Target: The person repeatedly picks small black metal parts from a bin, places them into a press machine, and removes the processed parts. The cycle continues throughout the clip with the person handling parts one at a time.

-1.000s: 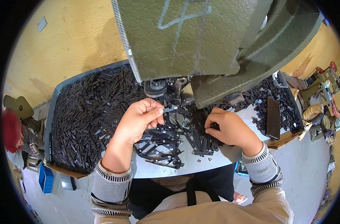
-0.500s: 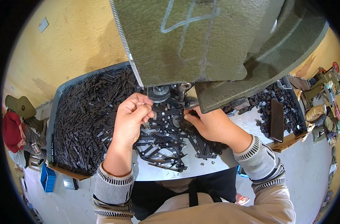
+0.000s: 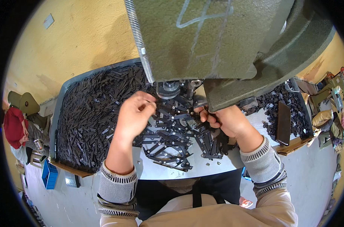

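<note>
Beneath a dark green machine head [image 3: 196, 41], my left hand [image 3: 132, 115] is closed, thumb and fingers together, just left of a round metal tool part [image 3: 168, 90]. Anything between those fingertips is too blurred and small to make out. On the other side of the tool, my right hand [image 3: 226, 120] has its fingers curled by the black strips; what they grip is hidden. Between and below both hands lies a heap of riveted black metal strips [image 3: 168, 145], joined end to end, on a pale work surface [image 3: 151, 172].
A large grey tray [image 3: 60, 96] of loose black strips fills the left. To the right, small black parts [image 3: 264, 121] lie around a dark phone-like slab [image 3: 283, 123]. A coil spring [image 3: 138, 39] runs along the machine. Another person [image 3: 15, 126] sits far left, near a blue crate [image 3: 50, 174].
The view has shifted slightly, so the machine appears farther right. My left fingers have drawn a little away from the tool. My right hand has turned, and its curled fingers now show.
</note>
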Demonstrator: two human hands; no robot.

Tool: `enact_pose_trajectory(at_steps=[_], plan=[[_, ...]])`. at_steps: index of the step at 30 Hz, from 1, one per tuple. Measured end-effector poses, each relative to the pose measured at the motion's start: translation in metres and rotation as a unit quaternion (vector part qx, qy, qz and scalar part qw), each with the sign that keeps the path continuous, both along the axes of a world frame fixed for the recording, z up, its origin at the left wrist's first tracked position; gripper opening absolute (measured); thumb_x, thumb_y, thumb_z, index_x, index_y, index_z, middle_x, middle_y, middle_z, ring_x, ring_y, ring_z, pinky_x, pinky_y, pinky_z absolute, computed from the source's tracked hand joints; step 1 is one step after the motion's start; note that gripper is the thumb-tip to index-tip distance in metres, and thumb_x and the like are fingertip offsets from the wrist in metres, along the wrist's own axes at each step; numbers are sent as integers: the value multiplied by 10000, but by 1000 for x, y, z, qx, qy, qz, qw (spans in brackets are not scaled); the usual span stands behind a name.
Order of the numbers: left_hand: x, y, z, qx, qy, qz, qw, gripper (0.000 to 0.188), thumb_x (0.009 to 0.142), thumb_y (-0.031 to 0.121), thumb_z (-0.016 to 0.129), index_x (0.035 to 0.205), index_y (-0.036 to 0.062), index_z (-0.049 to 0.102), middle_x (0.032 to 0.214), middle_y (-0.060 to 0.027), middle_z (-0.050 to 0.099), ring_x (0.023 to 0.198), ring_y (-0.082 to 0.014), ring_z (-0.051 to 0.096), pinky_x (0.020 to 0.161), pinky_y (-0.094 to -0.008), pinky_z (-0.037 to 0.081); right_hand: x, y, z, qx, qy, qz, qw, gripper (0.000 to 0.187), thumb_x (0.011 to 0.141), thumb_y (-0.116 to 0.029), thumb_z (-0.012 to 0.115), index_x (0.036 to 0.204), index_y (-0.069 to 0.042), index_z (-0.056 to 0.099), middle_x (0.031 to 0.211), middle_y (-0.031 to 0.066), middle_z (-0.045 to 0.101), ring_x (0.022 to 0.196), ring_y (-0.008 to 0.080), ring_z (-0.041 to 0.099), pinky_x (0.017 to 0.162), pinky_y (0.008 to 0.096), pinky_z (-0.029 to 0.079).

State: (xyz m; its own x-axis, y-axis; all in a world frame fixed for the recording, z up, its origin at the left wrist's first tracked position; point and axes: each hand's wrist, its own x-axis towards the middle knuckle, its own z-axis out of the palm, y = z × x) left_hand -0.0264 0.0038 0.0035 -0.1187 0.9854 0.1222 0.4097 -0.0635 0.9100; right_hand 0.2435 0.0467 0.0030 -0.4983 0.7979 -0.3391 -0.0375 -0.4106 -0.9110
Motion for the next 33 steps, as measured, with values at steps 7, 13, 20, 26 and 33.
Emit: enact_pose_trajectory(at_steps=[7,13,20,26,33], plan=[[-21,0,-2,70,220,44,972,101,808,60,680,874,-17,669,795,-112,637,705,-203,621,685,-308,505,2,-7,5,-15,81,-47,996,96,904,-26,508,886,-8,600,805,92,622,601,107,459,450,217,307],[-6,8,-10,-15,281,88,956,266,755,187,757,927,9,661,829,-127,649,770,-279,649,734,-366,520,4,-6,8,9,-6,-20,1000,183,930,-113,488,856,6,606,782,84,613,505,78,360,429,223,245],[-10,10,-11,82,270,10,959,206,725,47,732,929,57,704,1005,-125,619,986,-308,609,880,-370,488,-1,-4,-3,2,14,-47,999,161,969,-154,521,961,-15,601,817,107,632,515,94,397,428,222,260],[-15,6,-10,88,313,-32,945,166,713,14,743,871,58,719,990,-108,623,1007,-310,587,902,-384,474,1,-7,-2,141,-14,-23,990,127,963,-97,534,980,-4,618,888,117,681,531,102,443,455,236,317],[-7,6,-9,200,420,-5,885,79,824,89,650,871,27,664,931,-100,618,927,-308,603,832,-379,491,-2,-12,1,130,-50,10,990,145,983,-121,539,1028,6,592,963,121,712,584,114,581,482,214,399]])
